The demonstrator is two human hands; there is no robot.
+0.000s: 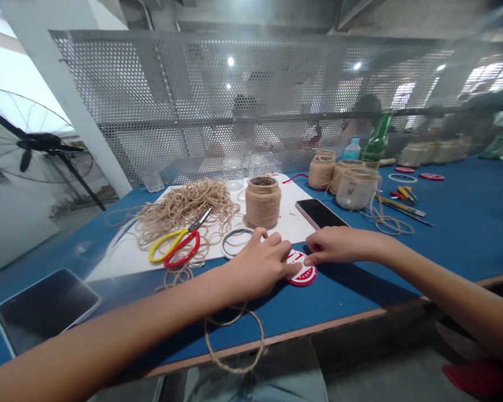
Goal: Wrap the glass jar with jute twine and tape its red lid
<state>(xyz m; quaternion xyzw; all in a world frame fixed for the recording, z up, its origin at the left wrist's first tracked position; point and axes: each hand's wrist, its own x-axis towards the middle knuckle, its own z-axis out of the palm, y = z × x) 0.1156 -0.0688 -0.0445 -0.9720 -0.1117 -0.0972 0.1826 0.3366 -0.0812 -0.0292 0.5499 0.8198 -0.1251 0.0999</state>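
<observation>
Label [302, 269], round, red and white, lies flat on blue table [452, 234], lower centre of frame. Left hand [257, 265]: fingers spread, tips on label's left side. Right hand [339, 245]: fingers pressed together, tips on its upper edge. Neither pinches. Upper left of label: white board [291, 215], twine-wrapped jar [262, 202], scissors [180, 247].

A blue-topped table [456, 240] carries a white board [295, 215], a black smartphone [46, 310] and a red-rimmed disc [307, 274].
</observation>
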